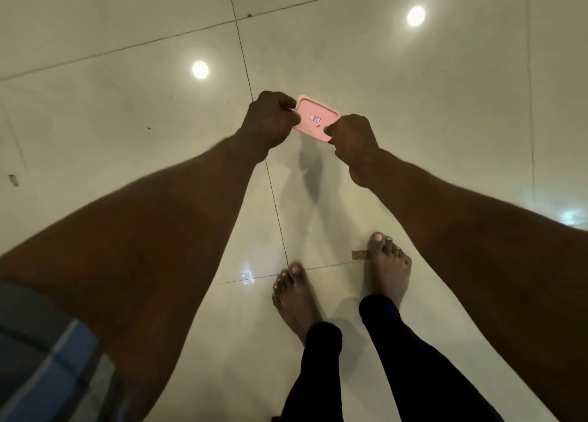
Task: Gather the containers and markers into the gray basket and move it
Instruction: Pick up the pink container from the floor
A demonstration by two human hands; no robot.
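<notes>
Now gripping a flat pink rectangular plastic container lid [316,119], small red-and-blue sticker at its middle, just above frame centre, over the glossy pale tiled floor [413,109]. Left hand [270,119] pinching the lid's left end, right hand [351,138] curled on its lower right corner. Bare feet [386,265] at lower centre. Nothing lying on the lid.
</notes>
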